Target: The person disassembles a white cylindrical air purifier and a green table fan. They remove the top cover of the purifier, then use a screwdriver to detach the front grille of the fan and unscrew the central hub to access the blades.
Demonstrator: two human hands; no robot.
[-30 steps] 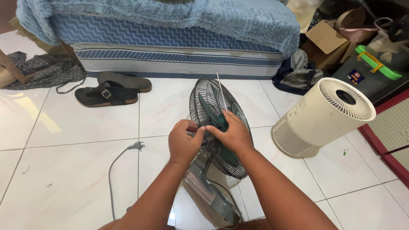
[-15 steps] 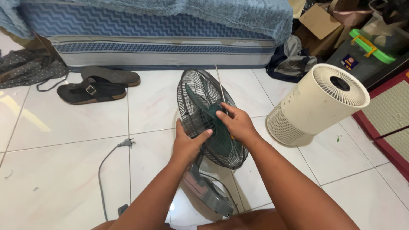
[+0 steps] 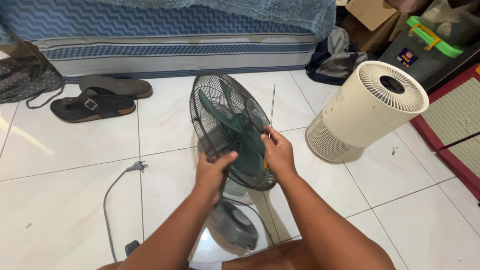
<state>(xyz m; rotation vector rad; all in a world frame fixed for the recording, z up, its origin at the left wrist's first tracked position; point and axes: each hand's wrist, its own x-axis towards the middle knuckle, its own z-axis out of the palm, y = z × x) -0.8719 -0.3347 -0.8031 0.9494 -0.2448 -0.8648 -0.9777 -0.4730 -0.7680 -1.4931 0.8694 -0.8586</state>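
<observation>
I have the fan (image 3: 231, 131) lying tilted on the white tiled floor (image 3: 75, 200), its dark wire cage facing up and toward me, the green blades (image 3: 235, 125) showing through the grille and its grey round base (image 3: 235, 227) down near my knees. My left hand (image 3: 212, 172) is clamped on the lower rim of the cage, fingers curled round the wire, thumb on top; my right hand (image 3: 278, 152) grips the rim on the other side, and its fingers are also pinched on a thin metal rod (image 3: 272, 107) that sticks straight up past the cage. I judge the work here is on the cage rim, so I'd keep both hands opposite each other and press evenly, so the grille does not twist or spring; the wires look thin and will bend if I lever from one side only. I'd keep the rod clear of the blades, and my fingertips outside the grille. The plug (image 3: 137, 166) lies loose on the tiles to the left with its grey cord trailing back, so the fan is not powered. Further out, a cream round air purifier (image 3: 365, 112) stands near on the right, a pair of sandals (image 3: 100, 100) lies to the left, and a mattress (image 3: 165, 35) with a blue patterned cover runs along the back
</observation>
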